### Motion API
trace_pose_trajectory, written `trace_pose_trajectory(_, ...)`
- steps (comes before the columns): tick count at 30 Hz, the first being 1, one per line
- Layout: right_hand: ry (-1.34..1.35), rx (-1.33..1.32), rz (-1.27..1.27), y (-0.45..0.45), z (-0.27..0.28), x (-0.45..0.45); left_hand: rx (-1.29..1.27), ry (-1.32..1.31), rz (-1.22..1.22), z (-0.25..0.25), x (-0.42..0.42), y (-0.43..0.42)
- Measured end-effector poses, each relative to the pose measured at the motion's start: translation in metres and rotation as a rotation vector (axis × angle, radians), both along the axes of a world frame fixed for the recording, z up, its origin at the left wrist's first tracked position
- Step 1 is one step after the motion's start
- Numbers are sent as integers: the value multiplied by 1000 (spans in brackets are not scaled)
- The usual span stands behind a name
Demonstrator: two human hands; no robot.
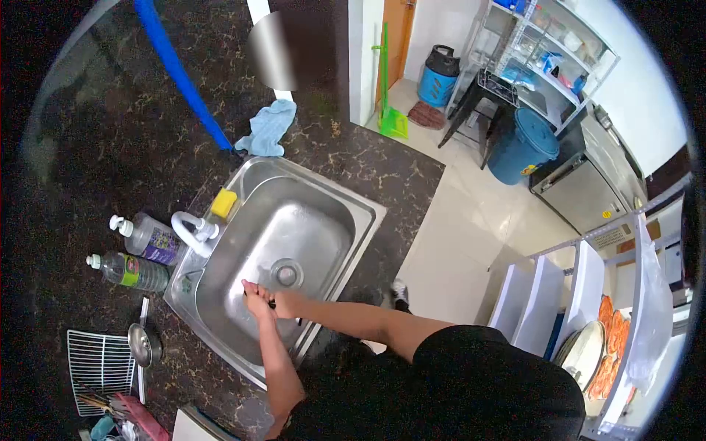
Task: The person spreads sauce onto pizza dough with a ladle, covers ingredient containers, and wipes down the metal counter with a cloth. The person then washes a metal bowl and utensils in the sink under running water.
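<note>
Over the stainless steel sink (220, 309), my two hands are together near the drain (286, 273). My left hand (257, 300) is closed, its fingers curled inward. My right hand (288, 303) is closed too and presses against the left one. A small dark bit shows between them, but the hands mostly hide it and I cannot tell what it is. Beyond the hands, the white faucet (195, 234) curves at the sink's far edge. On the rim beside it lies a yellow sponge (223, 203).
Left of the faucet stand a pump bottle (153, 239) and a dish soap bottle (129, 272). A light blue cloth (269, 129) lies past the sink by a blue hose (180, 73). A metal ladle (144, 345) rests near a white wire rack (99, 360). Shelves (537, 294) stand at the right.
</note>
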State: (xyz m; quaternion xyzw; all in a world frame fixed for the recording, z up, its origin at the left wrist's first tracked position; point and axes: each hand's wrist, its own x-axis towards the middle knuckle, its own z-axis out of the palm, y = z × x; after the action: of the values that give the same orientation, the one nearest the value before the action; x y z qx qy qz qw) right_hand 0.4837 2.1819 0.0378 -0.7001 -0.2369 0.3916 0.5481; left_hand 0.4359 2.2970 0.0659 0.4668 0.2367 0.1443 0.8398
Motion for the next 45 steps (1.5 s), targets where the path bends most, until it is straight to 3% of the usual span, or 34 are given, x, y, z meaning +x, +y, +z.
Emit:
trace_pose_trajectory(2,-16,3,-28,-16,6,12,-3,-38,-41,1,19,-14)
trace_pose_trajectory(6,-64,22,-80,-61,20,68,395,136,378,20,83,-86)
trace_pose_trajectory(12,-153,-6,-117,-191,40,180,230,60,249,70,185,-267)
trace_pose_trajectory(16,11,510,-408,-402,57,263,53,50,-7,84,281,-447)
trace_pose_trajectory(17,215,540,-364,-463,58,287,68,16,-159,75,309,-487)
trace_pose_trajectory(18,137,662,-464,-526,72,310,82,-22,-310,65,342,-527)
trace_pose_trajectory(19,379,519,-408,-585,48,334,125,59,-398,73,357,-574)
trace_pose_trajectory(20,494,620,-480,-638,21,351,122,113,-472,61,385,-610)
trace_pose_trajectory(23,532,727,-918,-770,2,382,127,229,-786,50,452,-714)
trace_pose_trajectory(27,637,923,-1051,-911,-21,422,197,120,-1033,-4,540,-849)
trace_pose_trajectory(31,-275,16,-1652,-1034,-120,488,809,-13,-1229,-67,645,-1000)
trace_pose_trajectory(34,451,944,-1340,-1130,-101,522,970,53,-1471,-92,696,-1137)
trace_pose_trajectory(36,601,1207,-1404,-1202,-99,535,608,-82,-1513,-120,711,-1235)
trace_pose_trajectory(39,471,1328,-1600,-1307,-119,533,603,-25,-1647,-104,725,-1371)
trace_pose_trajectory(41,369,757,-1754,-1392,-155,517,562,-167,-1756,-121,743,-1457)
trace_pose_trajectory(45,386,664,-2037,-1556,-203,470,631,-194,-1822,-143,762,-1615)
